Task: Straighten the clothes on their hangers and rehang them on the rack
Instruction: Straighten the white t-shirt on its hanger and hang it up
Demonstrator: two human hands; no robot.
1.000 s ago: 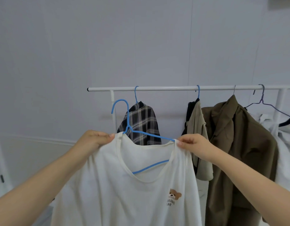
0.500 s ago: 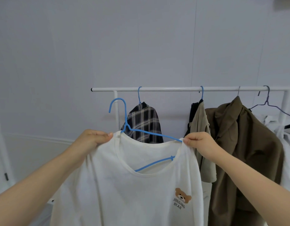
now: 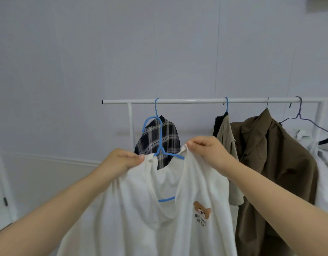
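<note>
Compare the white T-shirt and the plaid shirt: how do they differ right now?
The white T-shirt is off the rack, held up by the left hand and right hand; the plaid shirt hangs on it untouched. The T-shirt is plain with a bear print, the plaid shirt dark checked. Both sit on blue hangers.

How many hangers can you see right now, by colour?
Blue hangers: 3, one in the white T-shirt held by both hands, two hooked on the rack rail
Purple hangers: 1
Grey hooks: 1
Total: 5
</note>
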